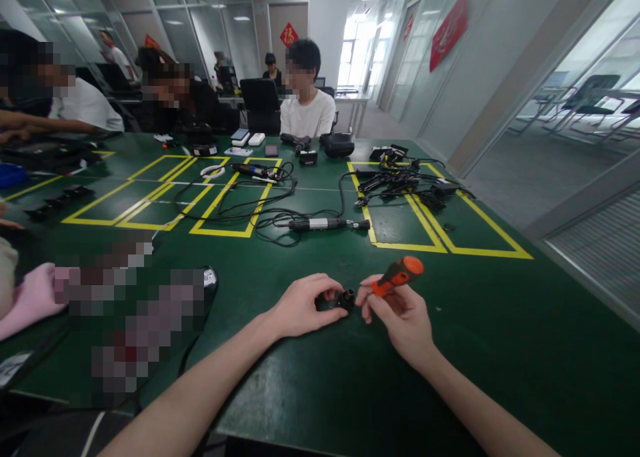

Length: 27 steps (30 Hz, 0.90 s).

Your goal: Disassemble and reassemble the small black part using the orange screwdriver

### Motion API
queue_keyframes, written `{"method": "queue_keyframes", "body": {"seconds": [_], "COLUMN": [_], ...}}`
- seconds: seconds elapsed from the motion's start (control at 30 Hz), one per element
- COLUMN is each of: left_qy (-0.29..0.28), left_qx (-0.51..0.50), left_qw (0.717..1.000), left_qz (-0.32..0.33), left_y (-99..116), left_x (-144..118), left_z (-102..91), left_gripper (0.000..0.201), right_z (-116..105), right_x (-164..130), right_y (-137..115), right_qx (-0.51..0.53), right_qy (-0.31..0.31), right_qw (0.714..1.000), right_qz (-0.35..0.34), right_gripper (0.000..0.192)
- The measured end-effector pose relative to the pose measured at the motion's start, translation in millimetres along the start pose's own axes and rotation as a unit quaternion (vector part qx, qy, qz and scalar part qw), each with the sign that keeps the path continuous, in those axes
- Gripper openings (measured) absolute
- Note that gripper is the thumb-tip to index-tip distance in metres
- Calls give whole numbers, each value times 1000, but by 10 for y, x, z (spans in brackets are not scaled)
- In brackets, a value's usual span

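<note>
My left hand [303, 306] pinches a small black part [345, 300] just above the green table [500, 324]. My right hand [400, 314] grips an orange-and-black screwdriver [397, 275], handle pointing up and to the right, its tip meeting the black part. Both hands are close together near the table's front middle.
A black electric tool with a silver band [327, 224] lies ahead among tangled black cables [250, 207]. More black gear and cords [400, 177] sit inside yellow tape boxes at the right. Seated people [306, 104] are at the far side and left. A pink cloth [30, 297] lies at left.
</note>
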<state>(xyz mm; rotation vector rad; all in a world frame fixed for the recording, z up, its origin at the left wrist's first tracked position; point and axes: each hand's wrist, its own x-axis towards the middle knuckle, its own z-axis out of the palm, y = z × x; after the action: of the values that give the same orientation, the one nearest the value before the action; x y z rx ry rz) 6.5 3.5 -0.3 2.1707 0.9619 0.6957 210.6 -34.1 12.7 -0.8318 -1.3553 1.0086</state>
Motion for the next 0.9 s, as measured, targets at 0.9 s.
{"method": "queue_keyframes", "body": {"seconds": [0.9], "left_qy": [-73], "left_qx": [47], "left_qw": [996], "left_qz": [12], "left_y": [-98], "left_x": [52], "left_z": [-184], "left_gripper": [3], "right_z": [-3], "right_x": [29], "right_y": [60], "right_qx": [-8], "right_qy": [-22], "right_qw": [1000], "right_qz": [7], "right_gripper": [31]}}
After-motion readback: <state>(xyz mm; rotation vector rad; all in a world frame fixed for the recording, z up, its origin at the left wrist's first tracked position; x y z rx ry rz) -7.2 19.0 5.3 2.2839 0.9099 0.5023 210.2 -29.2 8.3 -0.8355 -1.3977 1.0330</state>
